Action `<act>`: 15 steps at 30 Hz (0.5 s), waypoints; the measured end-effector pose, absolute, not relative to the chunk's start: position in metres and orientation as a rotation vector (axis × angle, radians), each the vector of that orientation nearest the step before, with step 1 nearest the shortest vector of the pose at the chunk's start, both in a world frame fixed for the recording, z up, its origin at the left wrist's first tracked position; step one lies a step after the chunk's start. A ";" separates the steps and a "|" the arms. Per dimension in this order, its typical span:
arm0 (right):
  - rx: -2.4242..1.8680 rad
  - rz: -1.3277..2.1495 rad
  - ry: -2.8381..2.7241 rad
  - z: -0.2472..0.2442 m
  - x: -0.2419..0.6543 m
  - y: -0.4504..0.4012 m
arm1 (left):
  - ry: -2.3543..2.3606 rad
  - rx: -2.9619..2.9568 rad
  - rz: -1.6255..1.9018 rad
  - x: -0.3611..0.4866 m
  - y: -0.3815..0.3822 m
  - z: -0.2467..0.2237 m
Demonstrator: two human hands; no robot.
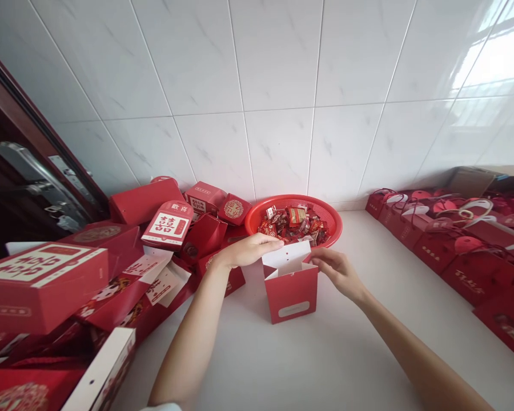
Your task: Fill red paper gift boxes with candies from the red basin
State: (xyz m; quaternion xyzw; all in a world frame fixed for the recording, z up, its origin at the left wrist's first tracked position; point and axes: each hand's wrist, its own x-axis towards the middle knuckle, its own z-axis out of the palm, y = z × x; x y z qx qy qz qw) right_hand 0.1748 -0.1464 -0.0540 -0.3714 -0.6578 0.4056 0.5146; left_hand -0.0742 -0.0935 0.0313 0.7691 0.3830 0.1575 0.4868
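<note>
A red paper gift box (291, 294) stands upright on the white tabletop in front of me, its top open and white inside flaps showing. My left hand (251, 249) is at the box's upper left back corner, thumb and fingers close together at the edge of the raised back flap. At the upper right edge, my right hand (336, 269) pinches the side of the box between thumb and fingers. Just behind the box sits a red plastic basket (336, 228) holding wrapped sweets (297, 217). The inside bottom of the box is hidden.
Red gift boxes (47, 285) lie heaped on the left, some with open white flaps. Along the right, rows of red gift bags (437, 251) with handles stand on the white tabletop (351, 354). A tiled wall (278, 142) rises behind; a dark door (21, 148) is at the left.
</note>
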 end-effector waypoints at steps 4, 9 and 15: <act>-0.913 0.811 -1.463 -0.038 0.191 -0.131 | 0.947 1.874 0.436 -0.077 -0.094 0.032; -1.219 0.522 -1.472 -0.012 0.212 -0.085 | 0.931 1.888 0.550 -0.066 -0.080 0.038; -1.798 0.461 -1.857 -0.003 0.200 -0.028 | 1.024 2.110 0.291 -0.023 -0.036 0.035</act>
